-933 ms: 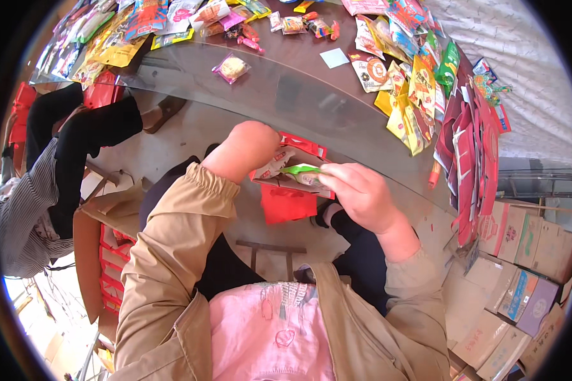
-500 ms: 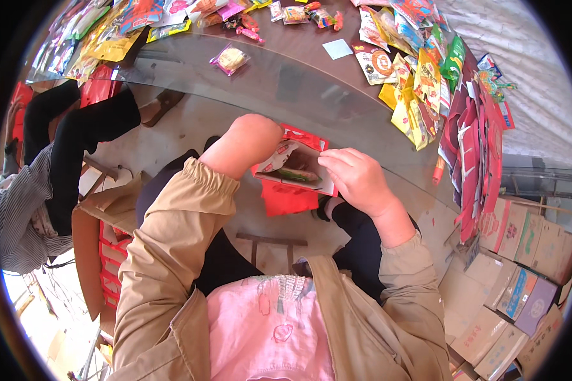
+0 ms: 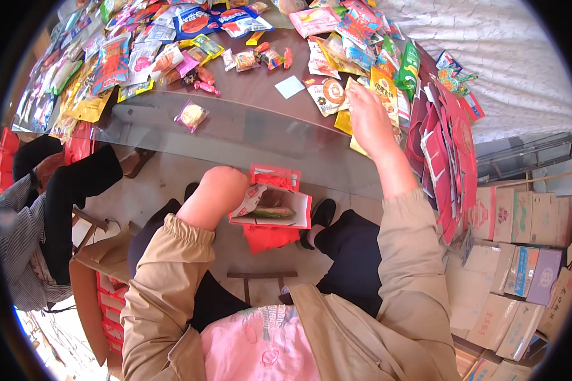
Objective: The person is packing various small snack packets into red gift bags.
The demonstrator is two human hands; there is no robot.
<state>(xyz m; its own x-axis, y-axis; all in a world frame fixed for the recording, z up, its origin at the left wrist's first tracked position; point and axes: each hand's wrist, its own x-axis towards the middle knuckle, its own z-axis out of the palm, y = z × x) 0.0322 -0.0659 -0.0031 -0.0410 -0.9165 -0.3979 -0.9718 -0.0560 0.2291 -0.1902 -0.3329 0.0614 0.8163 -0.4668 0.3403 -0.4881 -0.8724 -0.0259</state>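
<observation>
My left hand (image 3: 225,187) grips the left side of an open red paper gift box (image 3: 305,213), its fingers hidden behind the box wall. Inside the box, a white packet with red print (image 3: 253,198) and a green-edged packet (image 3: 274,211) can be seen. My right hand (image 3: 370,117) reaches over the far right snack pile, fingers stretched toward a white packet with a round brown mark (image 3: 327,94). Yellow packets (image 3: 343,122) lie beneath and beside it. Whether the fingertips touch a packet is not visible.
A glass-edged brown table (image 3: 248,108) carries a snack heap at left (image 3: 111,60) and a single small cake packet (image 3: 191,116). Folded dark-red boxes (image 3: 441,143) hang at its right edge. Cartons (image 3: 521,209) stack at right. Another person's legs (image 3: 82,184) are at left.
My right hand has left the box rim and moved up and right to the snack packets. My left hand stays at the box. The view has shifted, showing more of the table.
</observation>
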